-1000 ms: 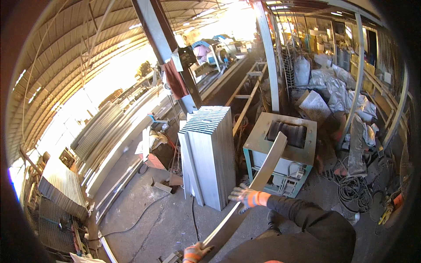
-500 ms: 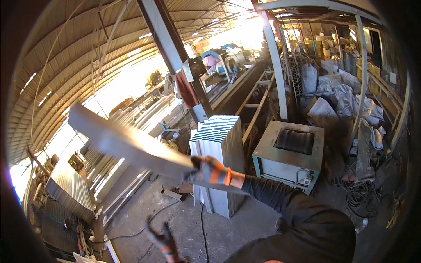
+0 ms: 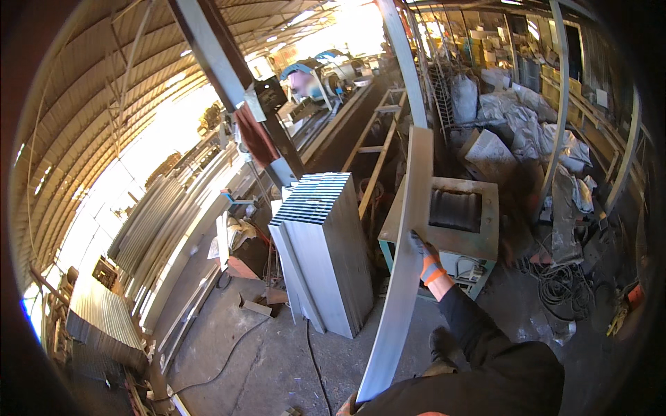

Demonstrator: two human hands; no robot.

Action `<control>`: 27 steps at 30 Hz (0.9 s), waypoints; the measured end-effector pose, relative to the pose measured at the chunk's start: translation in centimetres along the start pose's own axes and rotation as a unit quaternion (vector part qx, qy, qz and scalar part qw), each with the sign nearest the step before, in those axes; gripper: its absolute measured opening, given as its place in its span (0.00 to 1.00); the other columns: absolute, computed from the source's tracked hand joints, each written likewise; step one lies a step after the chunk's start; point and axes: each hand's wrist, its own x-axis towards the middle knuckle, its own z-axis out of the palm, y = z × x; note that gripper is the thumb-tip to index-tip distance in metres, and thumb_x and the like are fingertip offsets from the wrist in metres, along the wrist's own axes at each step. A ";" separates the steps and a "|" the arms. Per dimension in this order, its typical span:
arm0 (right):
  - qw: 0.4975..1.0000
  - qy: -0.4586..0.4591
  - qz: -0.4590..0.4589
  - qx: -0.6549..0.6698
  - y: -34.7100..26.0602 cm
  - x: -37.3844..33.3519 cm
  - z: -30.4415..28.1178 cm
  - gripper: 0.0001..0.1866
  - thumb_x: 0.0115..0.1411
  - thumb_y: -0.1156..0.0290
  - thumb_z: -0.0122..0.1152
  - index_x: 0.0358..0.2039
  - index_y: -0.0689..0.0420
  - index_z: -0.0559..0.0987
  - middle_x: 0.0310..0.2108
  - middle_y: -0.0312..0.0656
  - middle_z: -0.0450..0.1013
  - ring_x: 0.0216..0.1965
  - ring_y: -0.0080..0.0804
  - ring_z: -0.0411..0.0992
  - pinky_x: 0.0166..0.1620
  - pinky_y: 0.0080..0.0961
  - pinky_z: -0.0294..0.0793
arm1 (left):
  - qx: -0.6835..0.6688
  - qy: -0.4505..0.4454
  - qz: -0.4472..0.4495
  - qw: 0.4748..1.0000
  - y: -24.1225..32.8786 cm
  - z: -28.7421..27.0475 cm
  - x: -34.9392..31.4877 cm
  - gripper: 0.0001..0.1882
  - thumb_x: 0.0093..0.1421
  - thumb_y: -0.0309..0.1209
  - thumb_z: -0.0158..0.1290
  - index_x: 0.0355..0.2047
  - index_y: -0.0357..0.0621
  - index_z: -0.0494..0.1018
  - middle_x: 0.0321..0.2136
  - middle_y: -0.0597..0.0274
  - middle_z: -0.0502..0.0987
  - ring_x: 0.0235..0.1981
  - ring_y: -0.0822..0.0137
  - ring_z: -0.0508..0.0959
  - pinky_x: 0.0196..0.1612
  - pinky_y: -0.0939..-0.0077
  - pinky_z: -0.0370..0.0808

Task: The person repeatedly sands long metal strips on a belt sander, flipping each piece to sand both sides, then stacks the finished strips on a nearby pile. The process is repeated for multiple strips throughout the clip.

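A long, pale metal channel (image 3: 397, 298) stands steeply tilted in front of me, its lower end near the bottom edge. My right hand (image 3: 428, 258), in a dark and orange glove, is closed on its right edge at about mid-length. At the channel's lower end only a sliver of my left hand (image 3: 345, 407) shows; its fingers are hidden. Left of the channel, a tall stack of similar metal channels (image 3: 333, 256) stands upright on the floor, with one piece leaning against its front.
A metal machine cabinet (image 3: 479, 236) with a dark opening on top stands behind the channel. A black cable (image 3: 316, 364) crosses the concrete floor. Coiled hoses (image 3: 562, 291) lie at right, below silvery sacks (image 3: 527, 125). Long profiles (image 3: 163, 229) are piled at left, near a steel column (image 3: 229, 69).
The channel has swung from pointing left to standing steeply in front of the cabinet, with my right hand moving right. My left hand, open and apart from it before, has dropped to the bottom edge.
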 end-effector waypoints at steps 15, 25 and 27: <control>0.515 0.196 -0.386 -0.740 -3.9 28.1 -20.2 0.35 0.70 0.52 0.70 0.70 0.61 0.78 0.70 0.61 0.74 0.75 0.60 0.68 0.79 0.51 0.62 | 0.160 -0.111 0.098 0.976 18.1 10.8 23.5 0.20 0.75 0.52 0.58 0.50 0.52 0.86 0.40 0.43 0.87 0.42 0.37 0.87 0.46 0.45 0.83; 0.452 0.124 -0.242 -0.850 -10.0 51.7 -24.0 0.42 0.78 0.37 0.49 0.75 0.61 0.74 0.79 0.58 0.66 0.80 0.57 0.62 0.83 0.52 0.53 | 0.208 -0.118 0.261 0.935 31.7 24.7 45.0 0.18 0.81 0.37 0.49 0.68 0.61 0.76 0.44 0.46 0.83 0.41 0.38 0.86 0.42 0.44 0.84; 0.424 0.127 -0.247 -0.862 -10.9 54.7 -24.4 0.42 0.79 0.37 0.48 0.76 0.60 0.73 0.80 0.56 0.65 0.81 0.55 0.60 0.83 0.53 0.50 | 0.182 -0.117 0.257 0.942 32.6 26.8 47.9 0.17 0.82 0.38 0.48 0.67 0.59 0.76 0.44 0.46 0.83 0.42 0.37 0.85 0.43 0.44 0.83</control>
